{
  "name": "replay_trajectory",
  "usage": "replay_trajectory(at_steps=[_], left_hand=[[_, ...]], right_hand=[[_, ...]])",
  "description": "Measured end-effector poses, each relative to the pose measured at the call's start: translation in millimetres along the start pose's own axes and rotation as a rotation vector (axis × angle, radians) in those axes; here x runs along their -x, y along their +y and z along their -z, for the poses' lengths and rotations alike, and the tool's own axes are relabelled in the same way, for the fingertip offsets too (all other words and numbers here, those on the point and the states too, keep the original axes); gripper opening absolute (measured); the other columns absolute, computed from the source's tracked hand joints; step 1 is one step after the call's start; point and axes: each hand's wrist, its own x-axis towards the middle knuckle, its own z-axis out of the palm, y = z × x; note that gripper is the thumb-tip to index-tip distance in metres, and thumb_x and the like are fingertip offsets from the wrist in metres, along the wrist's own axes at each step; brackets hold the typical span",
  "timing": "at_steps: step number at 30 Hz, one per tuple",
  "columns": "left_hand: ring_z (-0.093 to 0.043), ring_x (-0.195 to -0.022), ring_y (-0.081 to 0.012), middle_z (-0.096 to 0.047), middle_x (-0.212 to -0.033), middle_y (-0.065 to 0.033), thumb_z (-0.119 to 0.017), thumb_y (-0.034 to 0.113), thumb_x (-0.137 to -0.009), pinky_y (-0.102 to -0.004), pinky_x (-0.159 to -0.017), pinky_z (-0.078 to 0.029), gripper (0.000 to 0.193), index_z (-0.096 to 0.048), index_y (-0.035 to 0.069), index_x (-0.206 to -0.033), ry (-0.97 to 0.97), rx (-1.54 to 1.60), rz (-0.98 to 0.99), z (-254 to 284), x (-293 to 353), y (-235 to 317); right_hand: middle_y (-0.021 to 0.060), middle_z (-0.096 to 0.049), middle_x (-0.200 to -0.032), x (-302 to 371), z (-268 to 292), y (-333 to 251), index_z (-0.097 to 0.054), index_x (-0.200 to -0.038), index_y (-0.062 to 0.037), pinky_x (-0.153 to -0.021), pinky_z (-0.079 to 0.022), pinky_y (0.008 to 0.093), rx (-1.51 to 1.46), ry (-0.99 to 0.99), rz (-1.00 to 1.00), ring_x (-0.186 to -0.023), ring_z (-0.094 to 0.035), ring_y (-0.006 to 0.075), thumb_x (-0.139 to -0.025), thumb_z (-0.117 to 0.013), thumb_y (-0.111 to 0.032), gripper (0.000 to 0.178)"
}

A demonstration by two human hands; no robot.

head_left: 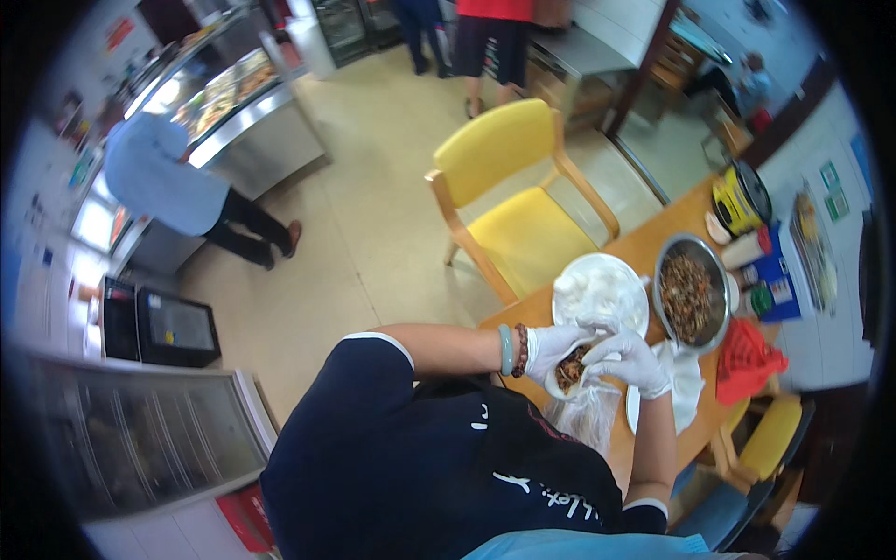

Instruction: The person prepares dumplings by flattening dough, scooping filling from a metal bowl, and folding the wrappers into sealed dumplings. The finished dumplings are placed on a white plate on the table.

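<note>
My left hand (549, 351), in a thin white glove, cups a round of white dough heaped with brown chopped filling (568, 370). Fingers of my right hand (637, 362), also gloved, are bent in at the dough's edge from the other side; exactly what they pinch is hard to make out. Just beyond both hands, a white plate (560, 312) bears pale, soft-looking pieces. To its right stands a metal bowl (722, 327) with brown chopped filling. A second white plate (635, 412) with white sheets on it lies partly under my right wrist.
A clear plastic bag (584, 417) lies below my hands. Along the table's right side are a red bag (747, 359), a yellow-and-black tub (740, 198) and bottles. A yellow chair (509, 210) stands at the far table edge. A person in light blue (163, 177) stands by a food counter.
</note>
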Motion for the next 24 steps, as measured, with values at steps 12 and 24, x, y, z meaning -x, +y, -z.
replay_trajectory(at_steps=[12, 24], left_hand=[[-0.067, -0.103, -0.0227, -0.067, -0.115, -0.0079, -0.052, 0.024, -0.101, -0.0505, -0.083, -0.058, 0.026, -0.059, 0.011, -0.123, -0.135, 0.155, -0.411, 38.7, -7.9, -48.3], [-0.059, -0.116, -0.0199, -0.060, -0.130, -0.0038, -0.047, 0.049, -0.104, -0.0442, -0.093, -0.053, 0.048, -0.052, 0.016, -0.138, -0.245, 0.067, -0.532, -19.0, 35.2, -28.1]], right_hand=[[0.0206, -0.064, -0.133, -0.7, -11.5, 17.8, -0.078, -0.093, -0.0013, -0.108, -0.041, 0.0418, -0.070, -0.089, 0.058, -0.126, -0.059, 0.0303, -0.072, -0.082, -0.008, 0.022], [0.0146, -0.070, -0.115, 17.4, -8.5, 15.8, -0.074, -0.097, 0.0021, -0.095, -0.049, 0.0345, -0.156, 0.356, 0.101, -0.109, -0.065, 0.0243, -0.078, -0.078, -0.001, 0.020]])
